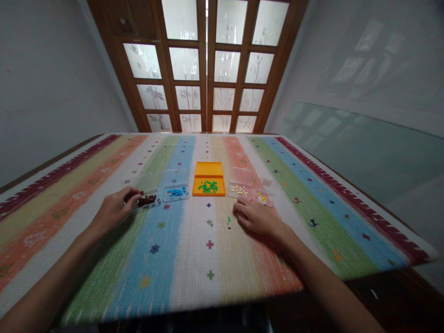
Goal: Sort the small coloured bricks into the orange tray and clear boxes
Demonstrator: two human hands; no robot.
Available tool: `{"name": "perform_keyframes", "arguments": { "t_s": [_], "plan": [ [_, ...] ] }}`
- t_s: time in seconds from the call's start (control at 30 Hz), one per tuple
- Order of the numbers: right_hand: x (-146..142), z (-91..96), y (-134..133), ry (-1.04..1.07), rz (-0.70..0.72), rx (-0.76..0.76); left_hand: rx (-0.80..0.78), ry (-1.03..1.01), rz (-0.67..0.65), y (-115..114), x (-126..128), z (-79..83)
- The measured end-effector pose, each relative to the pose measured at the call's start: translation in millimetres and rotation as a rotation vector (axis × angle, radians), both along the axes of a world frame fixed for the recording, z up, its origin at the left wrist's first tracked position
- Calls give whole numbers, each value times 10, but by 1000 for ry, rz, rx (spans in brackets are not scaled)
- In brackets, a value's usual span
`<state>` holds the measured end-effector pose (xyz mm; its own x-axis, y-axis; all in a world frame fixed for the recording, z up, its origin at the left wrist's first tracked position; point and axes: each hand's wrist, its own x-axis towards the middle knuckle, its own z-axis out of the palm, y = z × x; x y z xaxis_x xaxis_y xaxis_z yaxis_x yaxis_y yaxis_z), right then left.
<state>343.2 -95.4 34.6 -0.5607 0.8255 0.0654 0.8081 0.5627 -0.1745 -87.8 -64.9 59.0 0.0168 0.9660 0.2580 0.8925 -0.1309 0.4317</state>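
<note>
My left hand [118, 206] reaches over the left clear plastic box, which holds small dark brown pieces [147, 200]. Thumb and index finger are closed around what looks like one small brown piece [142, 192]. My right hand [255, 216] rests on the tablecloth just in front of the box of cream pieces [239, 189]. Its fingers are curled together, and whatever is under them is hidden. Left of those fingers lie a small green piece [229, 219] and a tiny brown piece [229, 228].
A clear box of blue pieces [177, 192], an open orange case [208, 169] with green pieces [208, 187], and a box with yellow pieces [262, 197] stand in the row. A striped tablecloth [194, 259] covers the table. Wooden glazed doors [207, 83] stand behind.
</note>
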Motion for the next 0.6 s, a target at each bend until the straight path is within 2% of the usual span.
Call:
{"name": "perform_keyframes", "arguments": {
  "t_s": [0.43, 0.6],
  "plan": [
    [12, -33, 7, 6, 12, 29, 36, -1, -67, -43, -20, 84],
    [7, -24, 1, 6, 8, 21, 111, -36, -95, -135, 171, 214]
  ]
}}
